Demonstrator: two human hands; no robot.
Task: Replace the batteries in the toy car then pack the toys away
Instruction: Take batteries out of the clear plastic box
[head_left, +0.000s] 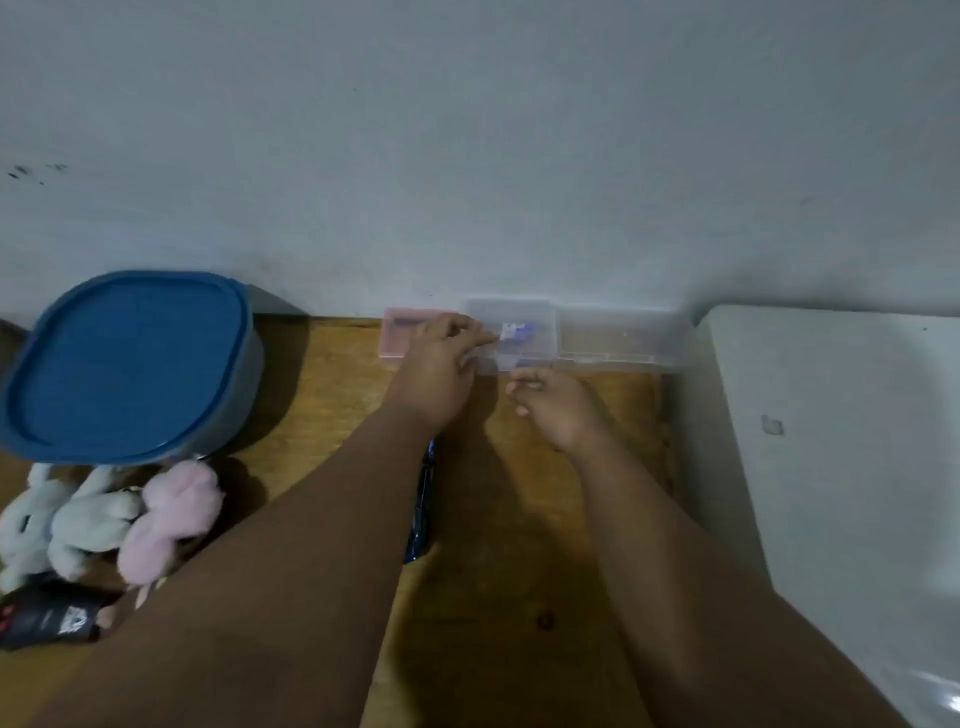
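Note:
A small clear plastic box (524, 322) with blue and white items inside stands against the wall at the back of the wooden table (519, 571). My left hand (441, 364) grips its left end, fingers over the top and thumb at the front. Just in front of the box hovers my right hand (553, 408), its fingers loosely curled and nothing visible in them. A dark blue toy car (423, 512) lies on the table, mostly hidden under my left forearm. Several plush toys (104, 519), white and pink, lie at the left.
A large blue-lidded container (130, 364) stands at the back left. A pink box (397, 332) and a second clear box (618, 338) flank the one held. A black packet (47, 618) lies at the front left. A white surface (831, 467) borders the table's right side.

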